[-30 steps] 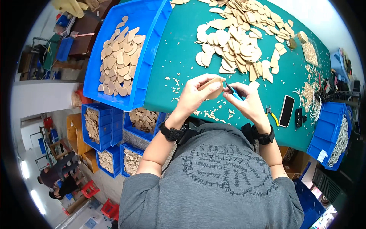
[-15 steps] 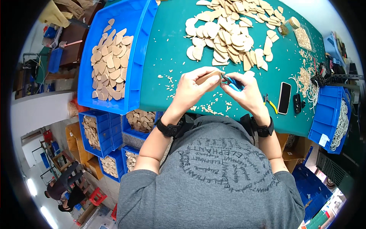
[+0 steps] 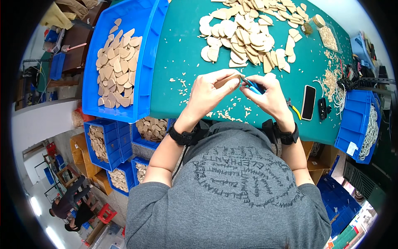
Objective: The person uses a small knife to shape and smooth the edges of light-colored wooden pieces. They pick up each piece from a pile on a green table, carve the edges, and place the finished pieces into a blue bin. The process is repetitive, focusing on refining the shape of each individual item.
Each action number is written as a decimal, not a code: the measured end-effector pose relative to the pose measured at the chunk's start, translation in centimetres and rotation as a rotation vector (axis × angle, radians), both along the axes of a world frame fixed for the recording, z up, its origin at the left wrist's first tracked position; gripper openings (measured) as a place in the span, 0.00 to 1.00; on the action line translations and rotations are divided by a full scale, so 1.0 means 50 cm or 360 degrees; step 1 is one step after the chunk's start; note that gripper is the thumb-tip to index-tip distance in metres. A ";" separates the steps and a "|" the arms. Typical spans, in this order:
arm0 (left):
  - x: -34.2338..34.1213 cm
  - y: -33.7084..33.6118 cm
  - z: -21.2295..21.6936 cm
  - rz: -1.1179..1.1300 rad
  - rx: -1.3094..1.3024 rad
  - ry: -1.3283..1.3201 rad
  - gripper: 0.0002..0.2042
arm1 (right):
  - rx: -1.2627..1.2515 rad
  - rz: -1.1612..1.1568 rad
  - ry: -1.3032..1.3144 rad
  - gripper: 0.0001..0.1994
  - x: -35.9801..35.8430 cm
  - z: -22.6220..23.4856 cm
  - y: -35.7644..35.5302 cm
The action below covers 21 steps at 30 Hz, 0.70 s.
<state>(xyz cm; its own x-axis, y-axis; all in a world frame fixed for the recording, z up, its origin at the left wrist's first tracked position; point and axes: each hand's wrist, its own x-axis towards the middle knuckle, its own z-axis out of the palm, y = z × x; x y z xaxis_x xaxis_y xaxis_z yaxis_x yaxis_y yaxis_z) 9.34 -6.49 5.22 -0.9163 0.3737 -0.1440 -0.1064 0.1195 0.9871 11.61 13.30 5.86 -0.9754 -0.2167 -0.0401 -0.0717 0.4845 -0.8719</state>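
Note:
My left hand (image 3: 212, 92) pinches a flat tan piece (image 3: 226, 80) between thumb and fingers, over the front part of the green table. My right hand (image 3: 267, 94) is closed around blue-handled pliers or nippers (image 3: 254, 86). Their jaws meet the right edge of the tan piece; whether they bite into it I cannot tell. Beyond my hands lies a heap of similar flat, rounded tan pieces (image 3: 242, 35). Small pale trimmings (image 3: 224, 114) are scattered on the table around and below both hands.
A large blue bin (image 3: 143, 79) of tan pieces stands at the left, with smaller filled bins (image 3: 116, 143) below it. To the right lie yellow-handled cutters (image 3: 295, 110), a phone (image 3: 308, 102), a tray of trimmings (image 3: 327, 38) and a blue crate (image 3: 352, 124) of cord. People work far left.
The view has shifted slightly. Both hands stay together with the tan piece and the blue-handled tool; the tool's handles are turned a little.

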 end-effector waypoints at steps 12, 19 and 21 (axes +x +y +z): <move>-0.001 -0.001 -0.008 -0.0019 -0.0077 0.0023 0.13 | -0.0047 -0.0091 -0.0052 0.10 0.011 -0.032 -0.002; -0.007 -0.010 -0.018 -0.0006 0.0128 -0.0138 0.08 | -0.0106 -0.0348 -0.0105 0.09 0.016 -0.041 -0.004; -0.007 -0.011 -0.023 0.0052 0.0066 -0.0072 0.08 | -0.0133 -0.0352 -0.0134 0.09 0.018 -0.051 0.001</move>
<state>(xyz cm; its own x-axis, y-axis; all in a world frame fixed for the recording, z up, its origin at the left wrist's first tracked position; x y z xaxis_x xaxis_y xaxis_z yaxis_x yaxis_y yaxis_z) 8.98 -7.02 4.10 -0.9211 0.3500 -0.1708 -0.1545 0.0744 0.9852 12.52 13.35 3.29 -0.9935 -0.0044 -0.1141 0.1024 0.4066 -0.9079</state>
